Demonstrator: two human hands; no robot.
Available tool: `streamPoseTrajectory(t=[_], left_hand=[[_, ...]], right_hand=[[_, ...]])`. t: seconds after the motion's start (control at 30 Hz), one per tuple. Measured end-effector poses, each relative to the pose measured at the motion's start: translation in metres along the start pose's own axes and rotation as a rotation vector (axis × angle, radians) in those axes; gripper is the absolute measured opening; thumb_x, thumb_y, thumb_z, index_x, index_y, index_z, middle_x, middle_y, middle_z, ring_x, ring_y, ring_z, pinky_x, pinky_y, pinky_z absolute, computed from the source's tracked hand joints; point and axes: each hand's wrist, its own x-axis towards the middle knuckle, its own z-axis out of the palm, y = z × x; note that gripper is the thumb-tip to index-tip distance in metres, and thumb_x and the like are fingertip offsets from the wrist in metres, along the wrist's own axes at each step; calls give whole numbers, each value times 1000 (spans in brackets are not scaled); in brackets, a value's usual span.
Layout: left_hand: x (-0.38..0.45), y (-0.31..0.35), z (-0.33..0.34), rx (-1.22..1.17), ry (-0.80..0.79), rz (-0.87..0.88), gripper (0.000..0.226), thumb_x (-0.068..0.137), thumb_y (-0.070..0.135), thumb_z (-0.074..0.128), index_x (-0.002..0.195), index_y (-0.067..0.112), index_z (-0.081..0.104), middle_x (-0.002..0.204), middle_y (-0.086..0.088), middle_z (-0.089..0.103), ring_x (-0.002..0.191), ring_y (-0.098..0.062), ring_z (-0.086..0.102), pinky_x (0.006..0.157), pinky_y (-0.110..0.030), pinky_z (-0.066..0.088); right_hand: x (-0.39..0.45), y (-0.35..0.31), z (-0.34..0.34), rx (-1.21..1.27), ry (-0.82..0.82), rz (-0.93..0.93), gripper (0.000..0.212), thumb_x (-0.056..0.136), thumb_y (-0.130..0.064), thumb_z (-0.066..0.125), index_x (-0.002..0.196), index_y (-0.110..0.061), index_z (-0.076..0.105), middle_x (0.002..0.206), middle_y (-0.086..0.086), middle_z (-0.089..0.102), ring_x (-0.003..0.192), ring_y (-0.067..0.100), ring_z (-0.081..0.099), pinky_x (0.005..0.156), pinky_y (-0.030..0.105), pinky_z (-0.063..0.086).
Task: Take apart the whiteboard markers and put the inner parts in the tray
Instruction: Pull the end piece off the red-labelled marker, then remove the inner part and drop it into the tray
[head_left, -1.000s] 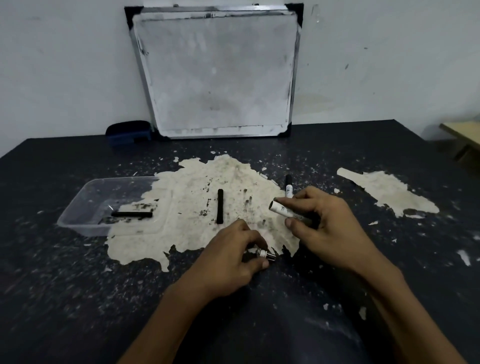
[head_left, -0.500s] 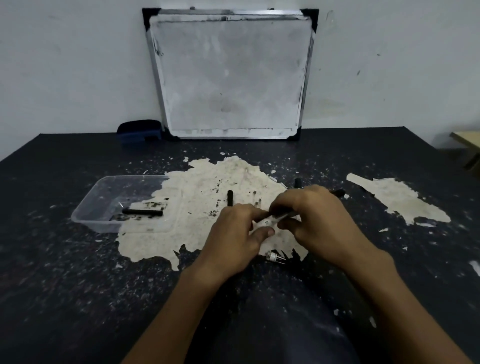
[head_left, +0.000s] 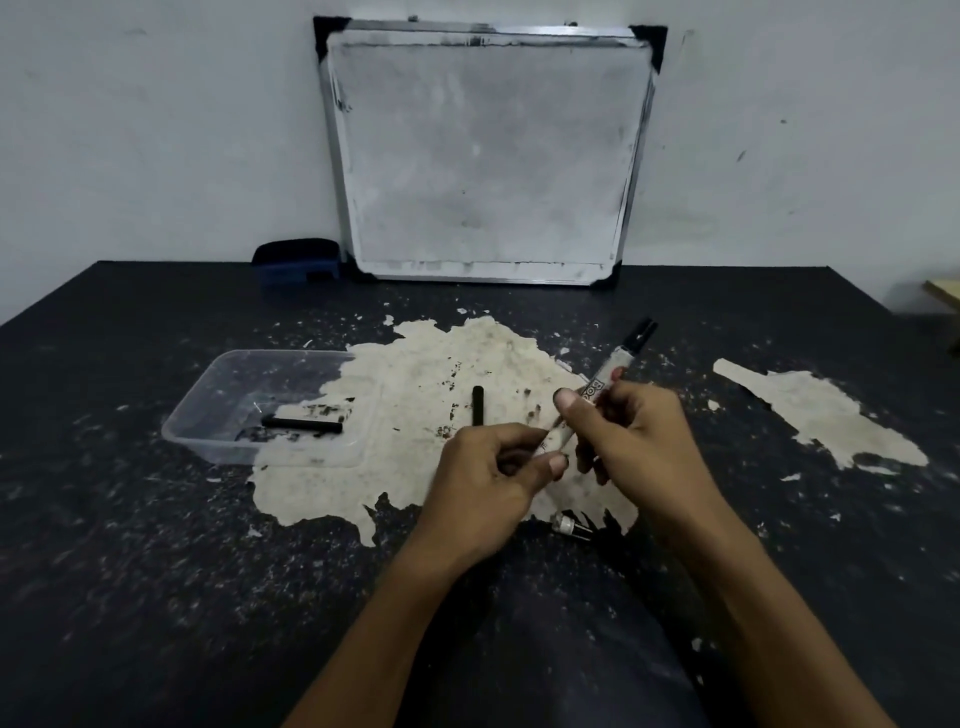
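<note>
A white whiteboard marker (head_left: 610, 371) with a black cap points up and to the right, lifted off the table. My right hand (head_left: 636, 441) grips its barrel in the middle. My left hand (head_left: 493, 467) pinches the marker's lower end between thumb and fingers. A clear plastic tray (head_left: 218, 395) stands at the left with one black inner stick (head_left: 301, 424) lying in it. Another black stick (head_left: 477, 404) lies on the table just beyond my left hand. A small marker end piece (head_left: 570, 525) lies on the table near my right wrist.
A framed whiteboard (head_left: 483, 156) leans on the wall at the back, with a dark blue eraser (head_left: 296, 260) to its left. The black table (head_left: 130, 545) has large peeled pale patches in the middle and at the right (head_left: 815, 415).
My left hand put the small end piece down on the table and came up to the marker. Both hands now hold the marker, tilted up to the right.
</note>
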Motion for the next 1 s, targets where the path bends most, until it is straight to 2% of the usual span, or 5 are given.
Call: streamPoseTrajectory(t=[0.1,0.3,0.73,0.9,1.0], left_hand=[[0,-4,-1,-44,91,-42,44,82,33,75,124,23,65,108,10,73,96,-5,69,83,-24,58],[1,-9,-9,-172,331,-69,22,90,31,66,106,18,73,92,3,77,86,-11,72,74,-27,57],[2,-15,-7,-146,361,-68,18,93,29,62,89,17,75,79,2,77,62,-2,63,61,-25,49],[2,-16,-6,-138,364,-69,19,93,30,61,87,17,75,78,1,77,59,-3,62,60,-27,48],[3,-16,-6,-132,369,-71,19,93,29,61,87,17,75,78,1,77,60,-4,62,60,-27,48]], right_hand=[[4,1,0,-100,58,-80,41,90,-36,63,71,0,60,60,21,64,41,13,57,44,30,46],[9,18,6,-479,-61,-83,40,89,-49,57,69,-15,57,60,4,67,48,25,64,53,45,57],[9,17,6,-98,17,28,43,90,-35,64,70,3,63,55,11,66,39,23,58,42,36,49],[11,21,8,-221,44,-64,46,87,-43,63,64,-4,61,55,13,67,46,31,63,47,44,54],[11,22,10,-276,45,-81,42,89,-40,63,63,-8,60,53,6,66,44,23,64,44,35,52]])
